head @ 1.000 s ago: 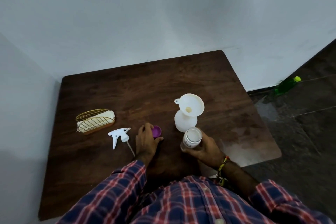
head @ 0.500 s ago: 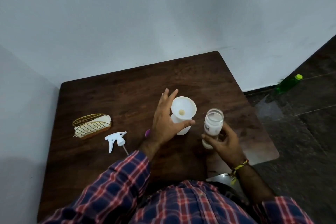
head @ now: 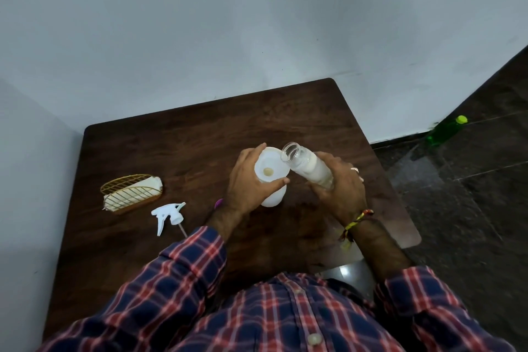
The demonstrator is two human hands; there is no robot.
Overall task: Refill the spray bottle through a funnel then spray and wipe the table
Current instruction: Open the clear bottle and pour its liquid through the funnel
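Note:
A white funnel (head: 271, 168) sits in the neck of the white spray bottle (head: 273, 198), which stands upright mid-table. My left hand (head: 248, 183) curls round the funnel's rim, thumb on the near edge. My right hand (head: 340, 188) grips a clear bottle of white liquid (head: 308, 169), tilted so that its open mouth hangs over the funnel's right edge. I see no liquid stream. The white trigger sprayer head (head: 168, 216) lies on the table to the left. A purple cap (head: 218, 203) peeks out beside my left wrist.
A gold wire holder with a white cloth (head: 132, 193) stands at the table's (head: 177, 151) left. Grey walls close the back and left. A green bottle with a yellow cap (head: 445, 130) lies on the dark floor at the right.
My left hand left the purple cap and took hold of the funnel. My right hand lifted the clear bottle, moved it right of the funnel and tilted its mouth over the rim.

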